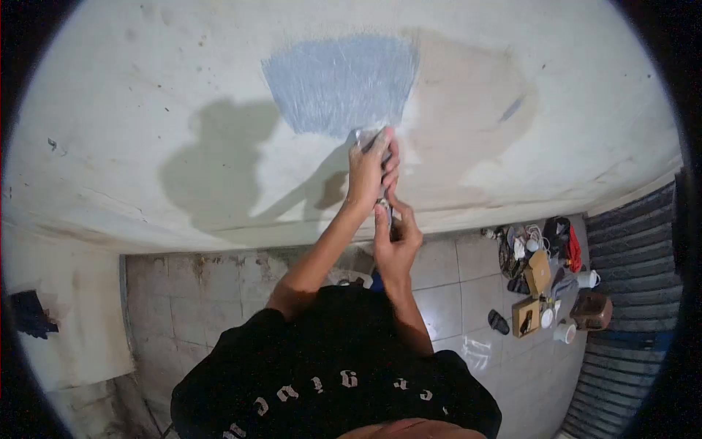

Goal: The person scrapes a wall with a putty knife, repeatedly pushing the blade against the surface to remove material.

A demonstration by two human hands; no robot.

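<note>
We've got left hand (365, 170) and right hand (397, 245) both gripping this slim tool (360, 137) at the wall (468, 146), just below the blue-grey patch (344, 80), likely light and stiff, best held by its lower end.

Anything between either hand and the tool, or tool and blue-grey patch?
Nothing visible: left hand and right hand both hold the tool, whose top end sits at the lower edge of the blue-grey patch.
</note>
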